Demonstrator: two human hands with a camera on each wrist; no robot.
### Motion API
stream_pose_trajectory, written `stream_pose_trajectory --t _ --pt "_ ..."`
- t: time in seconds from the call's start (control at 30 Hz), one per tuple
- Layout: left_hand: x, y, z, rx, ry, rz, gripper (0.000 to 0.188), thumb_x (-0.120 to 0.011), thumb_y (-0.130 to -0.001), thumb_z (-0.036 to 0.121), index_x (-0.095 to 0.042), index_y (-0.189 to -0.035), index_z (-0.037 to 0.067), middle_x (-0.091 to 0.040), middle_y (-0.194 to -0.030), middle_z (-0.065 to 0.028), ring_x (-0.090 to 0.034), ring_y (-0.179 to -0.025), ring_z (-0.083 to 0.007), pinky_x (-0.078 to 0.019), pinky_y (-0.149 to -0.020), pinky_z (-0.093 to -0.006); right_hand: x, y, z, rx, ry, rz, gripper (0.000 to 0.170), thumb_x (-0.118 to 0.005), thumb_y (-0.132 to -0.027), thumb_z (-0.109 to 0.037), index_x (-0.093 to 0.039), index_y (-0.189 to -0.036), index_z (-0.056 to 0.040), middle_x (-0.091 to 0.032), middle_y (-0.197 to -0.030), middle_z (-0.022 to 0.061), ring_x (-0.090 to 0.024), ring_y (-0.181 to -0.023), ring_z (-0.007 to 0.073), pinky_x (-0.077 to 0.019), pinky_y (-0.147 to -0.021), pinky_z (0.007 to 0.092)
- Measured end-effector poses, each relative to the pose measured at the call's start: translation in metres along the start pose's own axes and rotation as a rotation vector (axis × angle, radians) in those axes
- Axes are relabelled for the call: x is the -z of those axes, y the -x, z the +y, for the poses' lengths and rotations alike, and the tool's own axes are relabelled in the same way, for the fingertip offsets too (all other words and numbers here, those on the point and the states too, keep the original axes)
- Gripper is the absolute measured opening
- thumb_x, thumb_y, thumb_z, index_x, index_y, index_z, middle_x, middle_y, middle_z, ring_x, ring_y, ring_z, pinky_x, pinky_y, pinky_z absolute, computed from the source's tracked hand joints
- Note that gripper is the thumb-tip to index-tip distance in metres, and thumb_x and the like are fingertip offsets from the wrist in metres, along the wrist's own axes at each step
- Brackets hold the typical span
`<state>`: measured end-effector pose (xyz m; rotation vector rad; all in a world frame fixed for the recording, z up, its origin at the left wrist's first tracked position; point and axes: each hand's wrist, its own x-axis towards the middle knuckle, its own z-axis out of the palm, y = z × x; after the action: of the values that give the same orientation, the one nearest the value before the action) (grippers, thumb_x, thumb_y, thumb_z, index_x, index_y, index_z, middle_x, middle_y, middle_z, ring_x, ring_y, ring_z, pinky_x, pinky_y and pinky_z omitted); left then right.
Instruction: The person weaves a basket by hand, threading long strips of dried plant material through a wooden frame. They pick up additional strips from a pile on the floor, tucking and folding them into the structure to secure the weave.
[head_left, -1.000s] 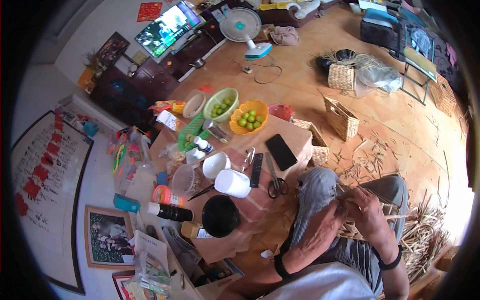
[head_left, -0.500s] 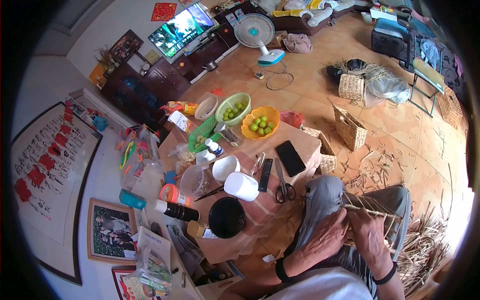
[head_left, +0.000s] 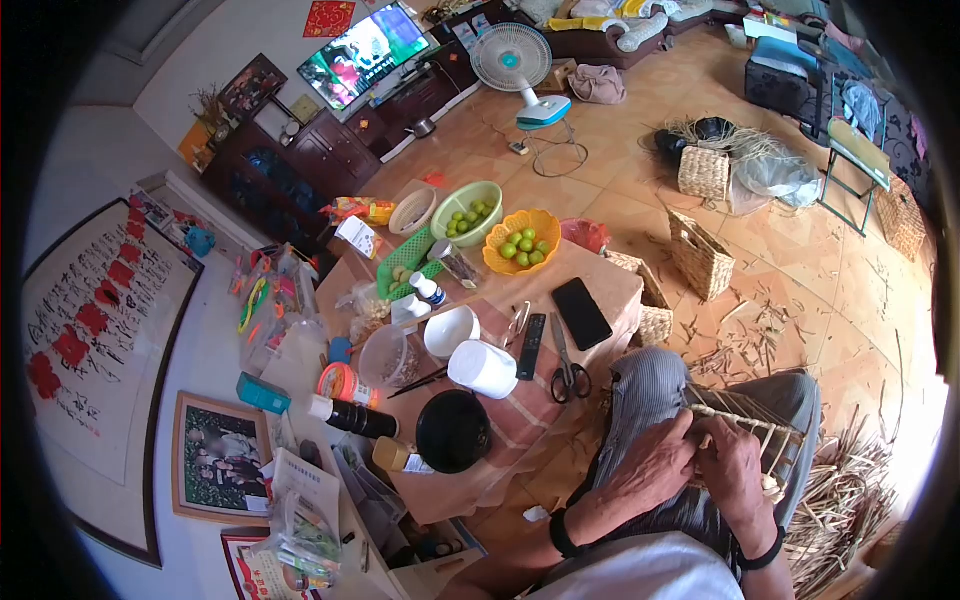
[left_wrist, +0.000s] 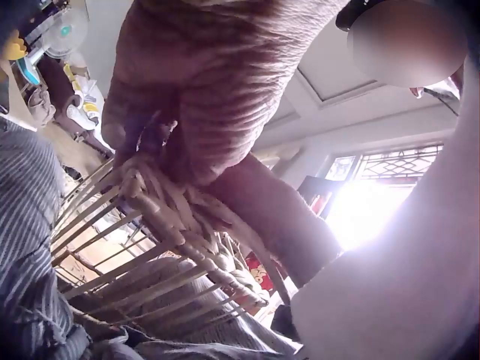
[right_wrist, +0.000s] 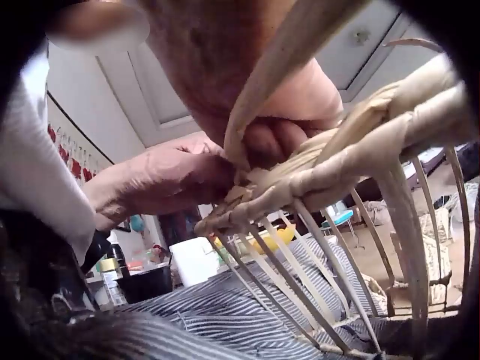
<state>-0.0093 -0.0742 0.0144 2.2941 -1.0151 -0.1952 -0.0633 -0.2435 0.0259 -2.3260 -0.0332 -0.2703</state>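
A partly woven basket frame of pale plant strips [head_left: 775,430] lies across the lap, its thin stakes showing in the left wrist view [left_wrist: 127,274] and the right wrist view [right_wrist: 330,262]. At its braided rim [right_wrist: 352,169] both hands meet. My left hand [head_left: 650,465] pinches the rim strips from the left side, its fingertips partly hidden. Close against it, my right hand [head_left: 732,475] has its fingers curled round a strip at the rim. One wide strip [right_wrist: 277,71] rises from that spot in front of the right hand.
Left of the lap stands a table [head_left: 590,275] with scissors [head_left: 568,370], a phone [head_left: 582,313], a black bowl [head_left: 453,432] and fruit bowls. Loose dried strips [head_left: 845,495] are heaped on the floor at the right. A woven basket [head_left: 700,255] and scraps lie beyond the knees.
The head view has shifted since the earliest frame, and more of the stakes shows. Since half a second ago, the right hand has turned slightly and its fingers are more bent at the rim.
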Motion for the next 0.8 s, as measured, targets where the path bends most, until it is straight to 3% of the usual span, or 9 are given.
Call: stream_pose_trajectory --t 0.17,0.23,0.37,0.4,0.5,0.53,0.67,0.77,0.8 --pt "-0.003 0.001 -0.009 -0.036 0.095 0.052 0.021 -0.071 -0.096 0.013 -0.072 -0.112 -0.002 -0.06 -0.119 -0.0204 -0.068 -0.103 -0.0385 -0.0581 -0.088 -0.0476 0.003 0.006 -0.009 -0.085 -0.167 0.05 0.028 -0.074 -0.095 0.0 -0.067 -0.122 -0.0043 -0.075 -0.105 0.0209 -0.077 -0.096 0.0414 -0.0608 -0.079 0.0455" --pt "-0.005 0.002 -0.01 -0.03 0.1 0.108 0.019 -0.071 -0.097 0.013 -0.071 -0.11 -0.002 -0.061 -0.122 -0.0206 -0.069 -0.106 -0.0387 -0.0585 -0.089 -0.0475 0.003 0.01 -0.005 -0.106 -0.23 0.066 0.029 -0.075 -0.094 0.002 -0.067 -0.121 -0.0034 -0.075 -0.104 0.0196 -0.078 -0.092 0.0363 -0.0613 -0.078 0.0427" --pt "0.007 0.002 -0.001 0.096 0.15 0.013 0.017 -0.07 -0.102 0.014 -0.069 -0.111 -0.001 -0.06 -0.121 -0.0208 -0.068 -0.108 -0.0397 -0.0585 -0.089 -0.0477 0.009 0.024 0.006 -0.167 -0.259 0.108 0.027 -0.074 -0.095 0.004 -0.067 -0.12 -0.001 -0.075 -0.098 0.0153 -0.077 -0.084 0.0227 -0.0615 -0.074 0.0372" --pt "0.008 0.002 0.0 0.109 0.148 0.036 0.017 -0.069 -0.103 0.014 -0.068 -0.112 -0.001 -0.06 -0.12 -0.0207 -0.068 -0.107 -0.0398 -0.0582 -0.089 -0.0479 0.012 0.029 0.005 -0.256 -0.364 0.117 0.023 -0.074 -0.094 0.008 -0.067 -0.115 0.0 -0.074 -0.091 0.0086 -0.071 -0.078 0.0121 -0.0581 -0.064 0.0303" --pt "0.005 0.003 -0.003 0.118 0.145 0.046 0.018 -0.068 -0.105 0.017 -0.067 -0.112 0.001 -0.059 -0.115 -0.0198 -0.067 -0.1 -0.0404 -0.0567 -0.086 -0.0487 0.026 0.04 0.014 -0.439 -0.702 0.107 0.022 -0.075 -0.094 0.008 -0.066 -0.112 -0.0009 -0.072 -0.087 0.0032 -0.066 -0.073 0.0064 -0.0519 -0.056 0.0244" --pt "0.004 0.004 -0.004 0.116 0.144 0.039 0.017 -0.068 -0.106 0.017 -0.066 -0.112 0.001 -0.059 -0.113 -0.0194 -0.067 -0.098 -0.0406 -0.056 -0.085 -0.049 0.025 0.044 0.024 -0.451 -0.937 0.139 0.024 -0.079 -0.093 0.004 -0.065 -0.112 -0.002 -0.069 -0.089 0.0004 -0.061 -0.069 0.0035 -0.0457 -0.05 0.0216" --pt "-0.003 -0.001 -0.005 0.085 0.125 0.09 0.017 -0.069 -0.106 0.018 -0.065 -0.109 0.002 -0.057 -0.104 -0.0187 -0.064 -0.091 -0.0406 -0.0537 -0.083 -0.05 0.029 0.031 0.036 -0.462 -1.166 0.176 0.03 -0.083 -0.096 -0.005 -0.064 -0.12 -0.0019 -0.066 -0.096 -0.0013 -0.059 -0.07 0.0035 -0.0455 -0.052 0.0207" --pt "-0.006 -0.006 -0.009 0.092 0.144 0.074 0.017 -0.07 -0.105 0.018 -0.064 -0.107 0.002 -0.057 -0.101 -0.0185 -0.064 -0.091 -0.0404 -0.0532 -0.083 -0.0504 0.047 0.019 0.016 -0.48 -1.126 0.01 0.036 -0.083 -0.096 -0.005 -0.062 -0.125 -0.0017 -0.065 -0.094 -0.0015 -0.061 -0.073 0.0052 -0.0471 -0.06 0.0207" --pt "-0.007 -0.007 -0.015 0.07 0.152 0.062 0.017 -0.07 -0.104 0.018 -0.064 -0.106 0.002 -0.057 -0.1 -0.0184 -0.064 -0.09 -0.0403 -0.053 -0.083 -0.0506 0.046 0.022 0.021 -0.426 -1.06 -0.079 0.039 -0.083 -0.098 -0.008 -0.061 -0.129 -0.0006 -0.068 -0.096 -0.0003 -0.062 -0.08 0.0058 -0.0484 -0.068 0.0215"
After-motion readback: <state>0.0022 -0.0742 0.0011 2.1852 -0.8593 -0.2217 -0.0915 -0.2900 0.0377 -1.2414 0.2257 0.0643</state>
